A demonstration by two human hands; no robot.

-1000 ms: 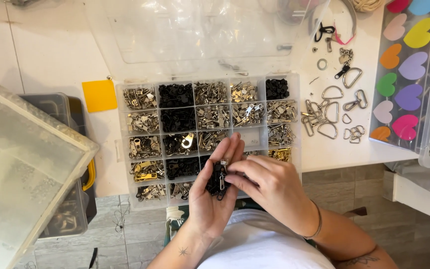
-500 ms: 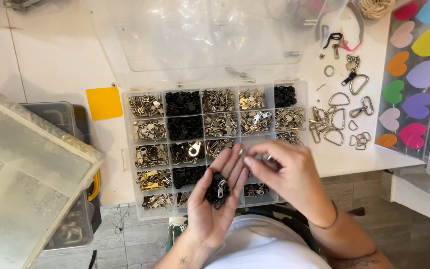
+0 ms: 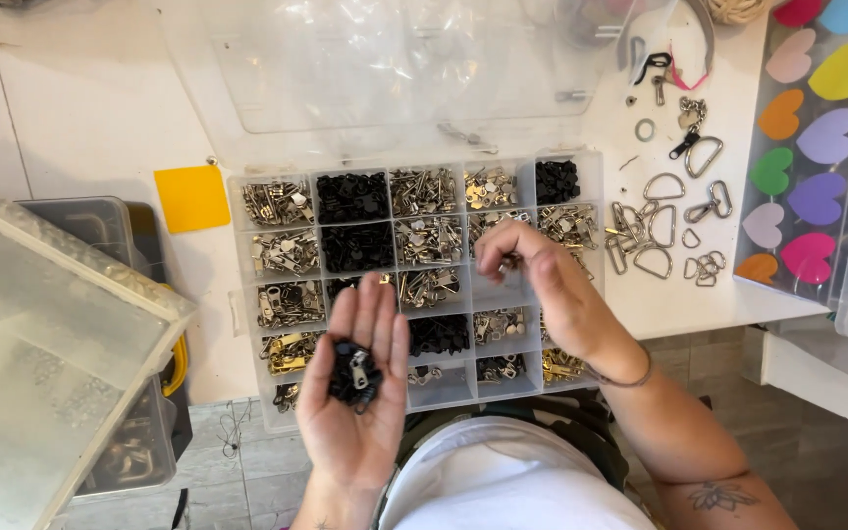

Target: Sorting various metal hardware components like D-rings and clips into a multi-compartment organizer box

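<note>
The left hand [image 3: 355, 393] lies open, palm up, with a little pile of black zipper pulls [image 3: 353, 373] in it. One silver zipper pull [image 3: 359, 370] sits on top of the pile. The right hand [image 3: 542, 285] hangs over the middle of the clear box [image 3: 419, 285], fingers bent together at the tips. It may pinch something tiny, but I cannot tell.

The clear box is plastic and has many small square spaces in five rows. Most hold shiny silver bits, some hold gold bits, and about five hold black bits. Its see-through lid [image 3: 385, 69] is flipped up behind it.

To the right lie about seven grey metal D-shaped rings [image 3: 655, 226]. Past them stands a clear bin with nine bright hearts [image 3: 817, 137] in many colours. One yellow square note [image 3: 191, 197] lies left of the box.

The tabletop [image 3: 80, 108] is white and smooth. A big cloudy plastic lid [image 3: 31, 353] sits at the left. Grey floor tiles [image 3: 238, 461] show below.
</note>
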